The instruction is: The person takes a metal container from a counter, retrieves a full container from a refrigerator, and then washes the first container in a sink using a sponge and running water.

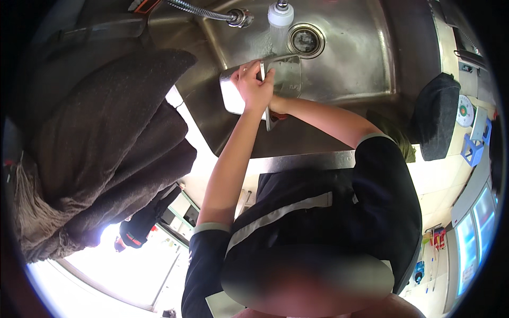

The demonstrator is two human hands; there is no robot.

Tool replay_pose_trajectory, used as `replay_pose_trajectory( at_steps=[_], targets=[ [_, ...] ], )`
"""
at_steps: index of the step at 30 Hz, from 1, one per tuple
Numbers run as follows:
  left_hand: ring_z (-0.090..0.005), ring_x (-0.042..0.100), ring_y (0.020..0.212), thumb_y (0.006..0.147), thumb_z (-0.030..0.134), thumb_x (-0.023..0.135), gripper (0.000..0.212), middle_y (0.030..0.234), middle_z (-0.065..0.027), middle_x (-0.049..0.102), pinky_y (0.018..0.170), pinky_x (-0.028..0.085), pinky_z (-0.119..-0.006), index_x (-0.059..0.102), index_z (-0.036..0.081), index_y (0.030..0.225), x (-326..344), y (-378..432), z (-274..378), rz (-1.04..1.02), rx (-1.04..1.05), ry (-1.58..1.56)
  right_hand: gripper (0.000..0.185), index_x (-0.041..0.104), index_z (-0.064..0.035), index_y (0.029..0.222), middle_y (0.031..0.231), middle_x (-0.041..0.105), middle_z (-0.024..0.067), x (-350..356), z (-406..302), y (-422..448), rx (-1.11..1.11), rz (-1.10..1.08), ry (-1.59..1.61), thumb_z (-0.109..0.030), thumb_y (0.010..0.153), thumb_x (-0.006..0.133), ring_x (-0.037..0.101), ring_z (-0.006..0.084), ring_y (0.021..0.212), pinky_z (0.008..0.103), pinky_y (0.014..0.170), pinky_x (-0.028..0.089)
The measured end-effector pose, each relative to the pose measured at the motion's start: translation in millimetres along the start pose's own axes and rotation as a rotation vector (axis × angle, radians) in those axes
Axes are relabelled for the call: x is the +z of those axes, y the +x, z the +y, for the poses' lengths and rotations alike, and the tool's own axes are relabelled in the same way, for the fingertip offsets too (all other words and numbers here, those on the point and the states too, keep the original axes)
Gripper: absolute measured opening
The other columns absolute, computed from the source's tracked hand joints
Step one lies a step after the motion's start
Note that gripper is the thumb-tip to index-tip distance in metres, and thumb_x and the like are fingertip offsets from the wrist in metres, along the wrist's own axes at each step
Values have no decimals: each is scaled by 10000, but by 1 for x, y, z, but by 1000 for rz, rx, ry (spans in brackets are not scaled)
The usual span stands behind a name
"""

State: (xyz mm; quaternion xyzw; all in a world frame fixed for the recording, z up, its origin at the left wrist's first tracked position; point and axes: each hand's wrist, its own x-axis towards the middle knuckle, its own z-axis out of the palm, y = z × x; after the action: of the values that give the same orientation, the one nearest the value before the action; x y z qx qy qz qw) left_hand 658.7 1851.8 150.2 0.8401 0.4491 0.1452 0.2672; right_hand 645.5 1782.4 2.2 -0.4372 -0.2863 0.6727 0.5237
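Observation:
My left hand (254,85) grips the upright rim of a rectangular stainless steel pan (287,75) over the sink. To the left of that rim lies another shiny metal surface (232,95); whether it belongs to the same pan I cannot tell. My right hand (278,105) reaches in from the right, low against the pan, its fingers mostly hidden; a small reddish patch shows beside it. Water runs from a white spray head (280,15) just above the pan, near the round drain (306,40).
The steel sink (342,87) has a raised front edge (302,162). A flexible metal hose (203,11) crosses above. Dark cloths (99,131) hang at left; another dark cloth (436,117) drapes at right, near a dial scale (464,111). Another person (139,226) is at lower left.

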Motion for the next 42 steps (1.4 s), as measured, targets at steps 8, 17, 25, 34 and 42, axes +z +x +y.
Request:
replay_pose_trajectory(
  at_steps=[8, 17, 25, 34, 42],
  targets=[
    [-209, 504, 908, 649, 222, 713, 249, 890, -55, 599, 886, 263, -353, 597, 66, 804, -2, -9, -1, 78, -48, -19, 301, 519, -38, 1016, 966, 570, 66, -28, -92, 0, 294, -167, 955, -263, 821, 473, 542, 237, 894, 357, 768, 431],
    [-210, 490, 818, 654, 279, 725, 320, 870, -61, 583, 858, 267, -347, 595, 58, 846, -6, -1, -8, 110, -164, 25, 317, 498, -34, 1077, 1013, 552, 106, 30, -58, 41, 379, -160, 529, -197, 804, 489, 511, 254, 968, 356, 840, 394],
    [-226, 486, 723, 668, 266, 699, 273, 622, -22, 484, 758, 304, -365, 486, 97, 651, -4, 0, -15, 246, -240, 41, 359, 481, -31, 1131, 1055, 536, 143, 0, -23, 24, 361, -480, -296, -138, 790, 504, 483, 269, 1035, 355, 904, 362],
    [-128, 512, 657, 713, 137, 690, 103, 693, 12, 575, 700, 348, -267, 595, 103, 736, -14, -11, -35, 193, -507, -647, 478, 402, -23, 1238, 1319, 279, 199, -59, 16, 11, 456, -124, -1001, -162, 792, 502, 346, 392, 1175, 485, 967, 291],
    [-198, 615, 757, 761, -46, 575, 136, 866, -67, 632, 687, 510, -317, 610, 49, 850, -48, -51, -93, 279, -982, -1344, 248, 496, 24, 1032, 1146, 424, 185, -95, -41, -11, 622, 81, -1481, -87, 810, 489, 561, 314, 949, 397, 742, 511]
  ],
)
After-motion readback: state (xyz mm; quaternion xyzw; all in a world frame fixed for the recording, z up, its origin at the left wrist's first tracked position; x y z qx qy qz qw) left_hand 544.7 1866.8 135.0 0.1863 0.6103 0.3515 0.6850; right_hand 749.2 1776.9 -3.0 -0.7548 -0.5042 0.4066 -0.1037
